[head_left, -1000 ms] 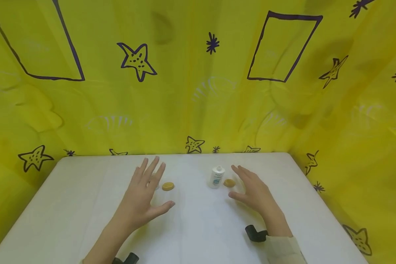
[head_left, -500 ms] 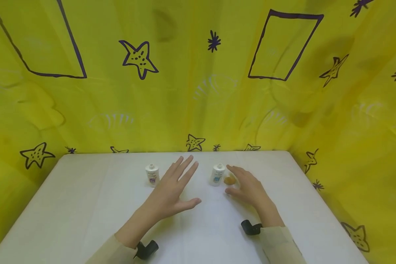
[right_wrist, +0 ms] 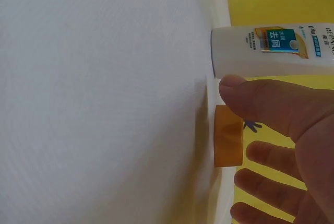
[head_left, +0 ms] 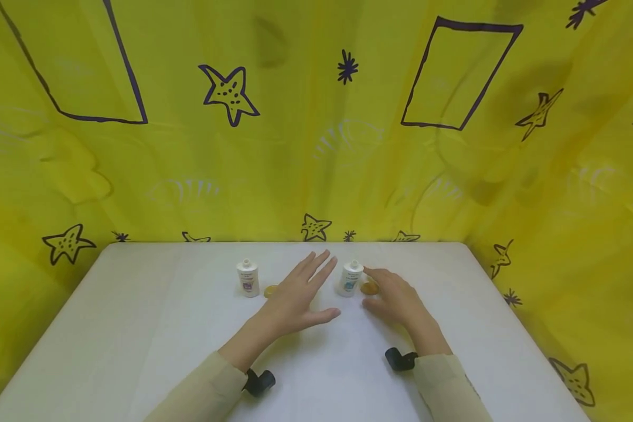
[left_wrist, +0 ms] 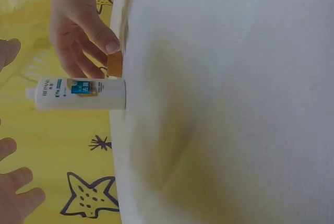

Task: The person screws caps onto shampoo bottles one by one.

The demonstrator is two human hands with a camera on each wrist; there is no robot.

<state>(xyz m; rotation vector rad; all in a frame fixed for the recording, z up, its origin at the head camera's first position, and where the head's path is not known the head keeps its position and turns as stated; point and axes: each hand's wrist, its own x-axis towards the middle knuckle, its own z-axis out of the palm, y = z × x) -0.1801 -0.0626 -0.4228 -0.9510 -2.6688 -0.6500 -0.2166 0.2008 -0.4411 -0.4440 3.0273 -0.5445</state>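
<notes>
Two white bottles without caps stand upright: one with a blue label (head_left: 350,279), the other with a purple label (head_left: 248,279). My left hand (head_left: 298,302) is over the table, fingers spread toward the blue-label bottle, holding nothing. Part of an orange bottle cap (head_left: 270,291) shows behind it, next to the purple-label bottle. My right hand (head_left: 398,298) is beside a second orange cap (head_left: 370,288), just right of the blue-label bottle. In the right wrist view its thumb (right_wrist: 261,96) is extended near this cap (right_wrist: 228,136), with the fingers loosely apart.
Both bottles and caps sit toward the back of the white-covered table (head_left: 111,328). A yellow curtain (head_left: 295,146) with drawn stars hangs behind and at the sides. Black wrist-worn devices (head_left: 259,383) show at both wrists.
My left hand has moved right, away from the purple-label bottle, which is now uncovered, toward the blue-label bottle. My right hand has edged slightly closer to the cap beside it.
</notes>
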